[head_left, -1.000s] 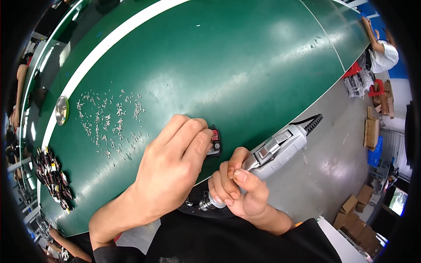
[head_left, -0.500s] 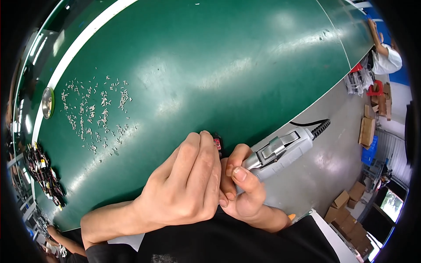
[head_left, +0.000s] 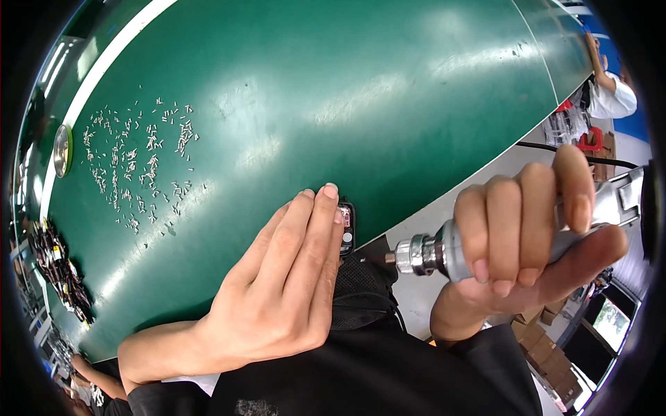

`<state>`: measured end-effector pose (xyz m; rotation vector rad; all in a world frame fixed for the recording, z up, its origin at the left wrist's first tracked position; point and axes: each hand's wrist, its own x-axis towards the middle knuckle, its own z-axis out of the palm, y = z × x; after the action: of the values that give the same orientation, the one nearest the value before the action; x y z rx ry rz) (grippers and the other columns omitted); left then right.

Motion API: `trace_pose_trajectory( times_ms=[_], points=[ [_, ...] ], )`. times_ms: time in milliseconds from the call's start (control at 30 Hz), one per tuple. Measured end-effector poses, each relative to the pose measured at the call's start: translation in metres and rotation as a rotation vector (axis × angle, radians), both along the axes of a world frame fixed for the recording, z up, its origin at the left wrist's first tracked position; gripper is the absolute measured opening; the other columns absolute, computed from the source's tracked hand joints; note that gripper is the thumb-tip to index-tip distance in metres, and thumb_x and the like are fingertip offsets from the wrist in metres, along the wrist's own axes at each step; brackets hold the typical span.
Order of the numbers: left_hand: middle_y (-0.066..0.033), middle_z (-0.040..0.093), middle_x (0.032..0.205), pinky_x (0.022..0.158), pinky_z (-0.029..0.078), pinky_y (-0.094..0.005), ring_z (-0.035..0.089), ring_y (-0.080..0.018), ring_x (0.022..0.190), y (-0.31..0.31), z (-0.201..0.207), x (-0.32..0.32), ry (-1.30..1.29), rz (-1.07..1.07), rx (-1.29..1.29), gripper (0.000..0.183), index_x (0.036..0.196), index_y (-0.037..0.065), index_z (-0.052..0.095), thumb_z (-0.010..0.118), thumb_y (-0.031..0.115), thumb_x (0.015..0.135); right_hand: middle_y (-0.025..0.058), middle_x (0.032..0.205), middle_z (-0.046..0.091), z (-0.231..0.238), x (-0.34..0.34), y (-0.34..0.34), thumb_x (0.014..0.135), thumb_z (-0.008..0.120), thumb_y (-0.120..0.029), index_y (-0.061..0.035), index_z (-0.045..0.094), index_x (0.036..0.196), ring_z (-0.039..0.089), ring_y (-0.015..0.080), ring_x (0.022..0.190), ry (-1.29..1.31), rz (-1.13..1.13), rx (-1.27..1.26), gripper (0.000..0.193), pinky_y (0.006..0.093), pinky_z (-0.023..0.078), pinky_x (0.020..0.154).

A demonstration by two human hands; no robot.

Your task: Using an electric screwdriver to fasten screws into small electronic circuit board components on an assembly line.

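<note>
A powered screwdriver [head_left: 423, 254] with a grey body and a silver collar is gripped in my right hand [head_left: 520, 229], lifted off the table at the right. Its thin bit points left, a short gap away from a small black device [head_left: 349, 239]. That device has an open casing with a reddish and white interior and lies near the table's edge. Around its left side my left hand [head_left: 277, 277] is closed, fingers pressed together and partly covering it. Many small loose screws [head_left: 139, 163] lie scattered on the green table [head_left: 277, 90] to the left.
A round shallow dish [head_left: 62, 151] sits by the table's white strip at far left. Below it is a bundle of dark wired parts [head_left: 62, 274]. Another person [head_left: 610, 93] is at the far right; a forearm [head_left: 100, 378] shows at lower left. Cardboard boxes [head_left: 548, 353] stand on the floor.
My right hand has moved right and up, away from my left hand, and the screwdriver now points left in its grip. More of the black device shows beside my left hand.
</note>
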<state>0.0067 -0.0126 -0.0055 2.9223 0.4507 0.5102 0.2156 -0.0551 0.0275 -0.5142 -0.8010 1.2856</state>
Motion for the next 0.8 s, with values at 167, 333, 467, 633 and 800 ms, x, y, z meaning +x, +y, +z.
trace_pose_trajectory(
  times_ms=[167, 333, 467, 633, 800],
  points=[
    [-0.0241, 0.065, 0.1, 0.081, 0.057, -0.0369, 0.064, -0.0318, 0.093, 0.003, -0.005, 0.0, -0.059, 0.017, 0.115, 0.022, 0.088, -0.013, 0.068, 0.064, 0.003, 0.073, 0.0006, 0.055, 0.043, -0.014, 0.013, 0.021, 0.097, 0.049, -0.04, -0.0072, 0.048, 0.094, 0.045, 0.0124, 0.044, 0.035, 0.086, 0.09, 0.033, 0.0278, 0.04, 0.05],
    [-0.0261, 0.064, 0.1, 0.073, 0.058, -0.0372, 0.064, -0.0348, 0.091, 0.003, -0.007, 0.0, -0.091, 0.03, 0.057, 0.032, 0.09, -0.016, 0.064, 0.067, -0.004, 0.06, -0.0004, 0.054, 0.042, -0.021, 0.013, 0.026, 0.098, 0.047, -0.041, -0.0079, 0.048, 0.093, 0.043, 0.012, 0.043, 0.05, 0.105, 0.054, 0.033, 0.0279, 0.041, 0.051],
    [-0.025, 0.065, 0.096, 0.072, 0.058, -0.0357, 0.065, -0.034, 0.089, 0.003, -0.008, 0.001, -0.105, 0.043, 0.054, 0.032, 0.089, -0.016, 0.064, 0.066, -0.004, 0.059, -0.0004, 0.054, 0.042, -0.025, 0.008, 0.027, 0.098, 0.046, -0.041, -0.0082, 0.048, 0.092, 0.043, 0.0118, 0.043, 0.048, 0.045, 0.049, 0.033, 0.0278, 0.041, 0.051],
    [-0.0243, 0.066, 0.095, 0.071, 0.058, -0.0352, 0.065, -0.0331, 0.087, 0.004, -0.009, 0.0, -0.127, 0.051, 0.063, 0.031, 0.087, -0.016, 0.064, 0.067, -0.004, 0.058, -0.0006, 0.054, 0.042, -0.013, 0.0, 0.031, 0.097, 0.048, -0.04, -0.0093, 0.047, 0.091, 0.045, 0.0111, 0.044, -0.084, 0.064, -0.007, 0.031, 0.0269, 0.042, 0.051],
    [-0.0243, 0.066, 0.094, 0.072, 0.058, -0.0351, 0.064, -0.0324, 0.088, 0.003, -0.005, -0.001, -0.107, 0.037, 0.049, 0.027, 0.083, -0.015, 0.065, 0.066, -0.003, 0.059, -0.0021, 0.056, 0.049, -0.014, -0.009, 0.033, 0.095, 0.054, -0.037, -0.0117, 0.046, 0.088, 0.046, 0.0098, 0.045, -0.201, 0.103, 0.072, 0.028, 0.0235, 0.044, 0.05]
  ],
)
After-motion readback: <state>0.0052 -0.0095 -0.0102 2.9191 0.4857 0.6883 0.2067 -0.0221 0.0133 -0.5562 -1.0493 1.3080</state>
